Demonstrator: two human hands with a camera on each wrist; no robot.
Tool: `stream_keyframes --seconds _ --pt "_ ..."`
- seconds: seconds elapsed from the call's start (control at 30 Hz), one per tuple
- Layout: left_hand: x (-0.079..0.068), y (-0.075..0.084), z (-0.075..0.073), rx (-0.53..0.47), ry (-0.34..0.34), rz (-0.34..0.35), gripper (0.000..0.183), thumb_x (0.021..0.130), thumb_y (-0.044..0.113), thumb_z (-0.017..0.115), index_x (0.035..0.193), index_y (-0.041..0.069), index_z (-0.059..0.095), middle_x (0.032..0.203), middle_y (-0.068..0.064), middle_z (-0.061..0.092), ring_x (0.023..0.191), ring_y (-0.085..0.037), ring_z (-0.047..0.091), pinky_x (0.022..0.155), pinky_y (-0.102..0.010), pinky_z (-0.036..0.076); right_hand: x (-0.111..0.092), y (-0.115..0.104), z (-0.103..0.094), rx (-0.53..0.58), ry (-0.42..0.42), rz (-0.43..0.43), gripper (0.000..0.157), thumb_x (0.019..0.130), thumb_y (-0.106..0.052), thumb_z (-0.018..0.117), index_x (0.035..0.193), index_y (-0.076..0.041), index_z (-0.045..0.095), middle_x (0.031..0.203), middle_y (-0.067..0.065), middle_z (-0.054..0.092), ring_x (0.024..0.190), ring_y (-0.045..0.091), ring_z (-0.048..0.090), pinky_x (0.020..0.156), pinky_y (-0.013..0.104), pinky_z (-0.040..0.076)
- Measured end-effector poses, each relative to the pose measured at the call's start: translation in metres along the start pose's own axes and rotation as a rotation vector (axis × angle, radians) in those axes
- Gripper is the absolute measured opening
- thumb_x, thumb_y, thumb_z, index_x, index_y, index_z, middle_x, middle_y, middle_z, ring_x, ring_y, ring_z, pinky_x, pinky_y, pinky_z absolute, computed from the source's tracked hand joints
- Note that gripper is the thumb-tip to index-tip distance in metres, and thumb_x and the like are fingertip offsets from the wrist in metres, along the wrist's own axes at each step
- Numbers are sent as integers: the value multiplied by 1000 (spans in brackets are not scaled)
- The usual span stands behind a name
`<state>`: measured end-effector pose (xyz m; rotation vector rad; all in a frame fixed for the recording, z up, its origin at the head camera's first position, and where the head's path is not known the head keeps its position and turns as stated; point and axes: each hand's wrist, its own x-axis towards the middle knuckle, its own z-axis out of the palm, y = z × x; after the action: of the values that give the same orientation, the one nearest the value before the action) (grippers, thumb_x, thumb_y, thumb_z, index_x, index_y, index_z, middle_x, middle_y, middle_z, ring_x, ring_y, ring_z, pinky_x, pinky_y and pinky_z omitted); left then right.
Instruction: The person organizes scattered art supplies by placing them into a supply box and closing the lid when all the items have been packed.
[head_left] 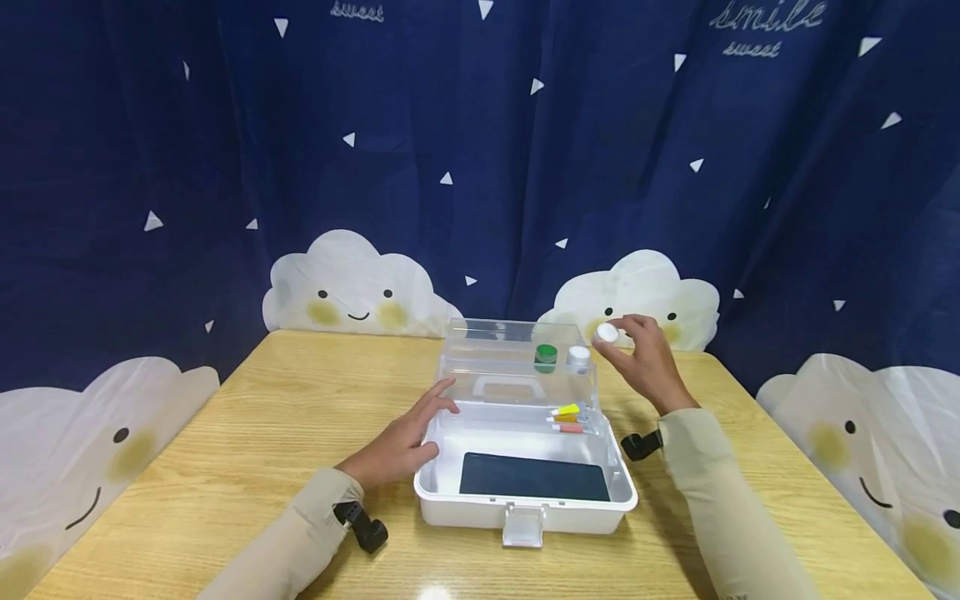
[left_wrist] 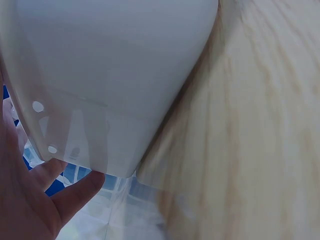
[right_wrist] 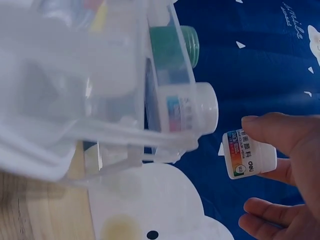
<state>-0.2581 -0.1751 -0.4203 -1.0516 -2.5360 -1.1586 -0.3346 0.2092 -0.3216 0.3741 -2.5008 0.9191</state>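
Note:
A white plastic case (head_left: pixel 480 510) stands with its clear lid (head_left: pixel 510 332) raised at the back. My left hand (head_left: pixel 401 442) rests at the case's left side, fingers fairly straight; its fingertips (left_wrist: pixel 85 187) touch the case edge in the left wrist view. To the right of the lid, my right hand (head_left: pixel 651 367) pinches a small white paint jar (right_wrist: pixel 240 155) with a printed label between thumb and fingers. Close by, a green-capped jar (head_left: pixel 546 353) and another white-capped jar (head_left: pixel 578 356) sit in the lid's clear compartment.
Several small tubes (head_left: pixel 567 419) with yellow, orange and pink parts lie at the lid's lower right. A flat dark rectangular thing (head_left: pixel 534 477) lies in the case. The wooden table (head_left: pixel 315 392) runs back to a dark blue curtain (head_left: pixel 420 100) with clouds.

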Motion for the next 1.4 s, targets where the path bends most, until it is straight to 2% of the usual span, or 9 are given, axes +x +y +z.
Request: stream_keyframes --seconds 0.23,0.5,0.77,1.03,1.2,1.4 --pt "-1 0 1 -2 5 3 51 80 1 52 129 17 44 161 2 10 145 -27 19 103 -55 34 4 -12 5 32 -11 -18 48 87 -37 68 121 -4 60 138 23 41 125 42 40 100 61 33" --pt "0 0 4 4 2 -4 52 81 1 52 129 17 44 161 5 10 145 -25 17 107 -55 30 10 -23 13 53 -32 -33 44 86 -35 70 117 -4 62 134 21 44 124 39 41 101 60 33" --pt "2 0 3 13 2 0 53 80 2 52 128 21 43 161 2 11 145 -25 18 107 -54 30 14 -39 20 90 -62 -36 42 85 -36 71 113 -5 62 132 19 45 122 37 43 100 57 34" --pt "4 0 1 17 -3 -6 53 80 2 51 128 22 43 161 4 10 145 -24 18 107 -54 31 19 -50 28 72 -92 -45 45 85 -41 69 115 -8 62 135 18 44 123 35 42 102 57 33" --pt "3 3 -1 11 -10 -17 52 81 0 51 129 17 44 161 4 10 145 -22 16 107 -53 30 21 -58 34 68 -120 -55 43 86 -38 69 116 -8 63 134 17 45 123 34 42 102 55 34" --pt "2 3 -1 5 -11 -18 51 80 1 51 129 17 44 161 6 10 146 -21 15 109 -52 28 22 -64 45 65 -147 -83 40 87 -35 69 115 -8 63 131 16 45 120 33 43 101 53 36"
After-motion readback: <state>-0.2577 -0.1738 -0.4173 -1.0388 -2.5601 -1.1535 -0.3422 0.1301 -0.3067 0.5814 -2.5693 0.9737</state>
